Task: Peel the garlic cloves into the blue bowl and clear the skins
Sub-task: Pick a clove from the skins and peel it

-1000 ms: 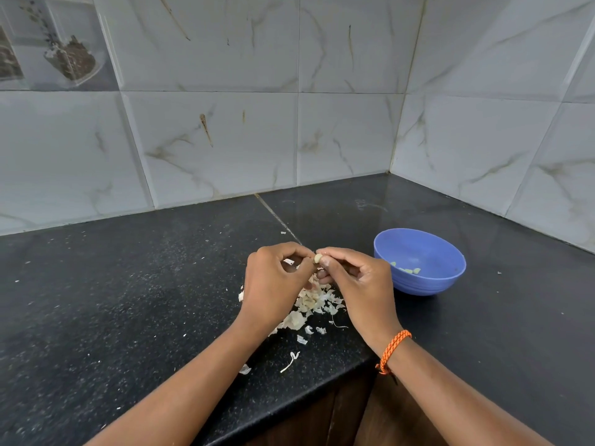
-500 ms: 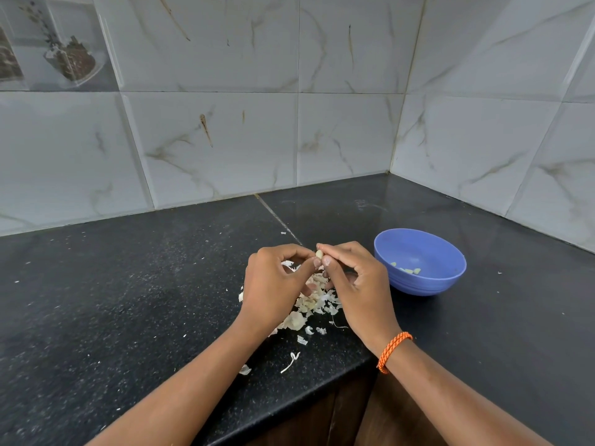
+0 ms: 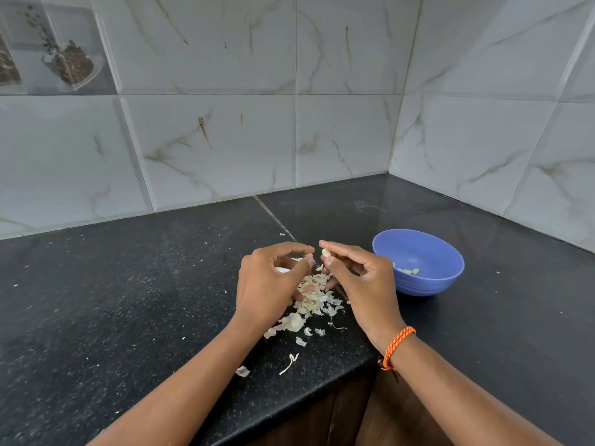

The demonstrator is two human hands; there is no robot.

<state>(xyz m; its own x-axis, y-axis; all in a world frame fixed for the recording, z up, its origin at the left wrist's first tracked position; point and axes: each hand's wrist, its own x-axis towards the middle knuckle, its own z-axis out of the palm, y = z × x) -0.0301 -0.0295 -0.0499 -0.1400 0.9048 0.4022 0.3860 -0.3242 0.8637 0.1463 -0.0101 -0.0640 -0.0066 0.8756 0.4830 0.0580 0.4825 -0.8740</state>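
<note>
The right hand (image 3: 363, 278) pinches a pale garlic clove (image 3: 325, 252) between thumb and forefinger, above the heap of skins (image 3: 310, 300) on the black table (image 3: 128, 300). The left hand (image 3: 270, 284) is just beside it, its fingers (image 3: 307, 261) curled and pinching a scrap of skin. The blue bowl (image 3: 428, 283) stands to the right, holding a few peeled cloves (image 3: 408, 271).

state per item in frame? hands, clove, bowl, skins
left hand: fingers curled, pinching a scrap of skin
right hand: pinching the garlic clove, held above the counter
blue bowl: upright on the black counter, a few peeled cloves inside
garlic skins: loose pile on the counter beneath the hands
</note>
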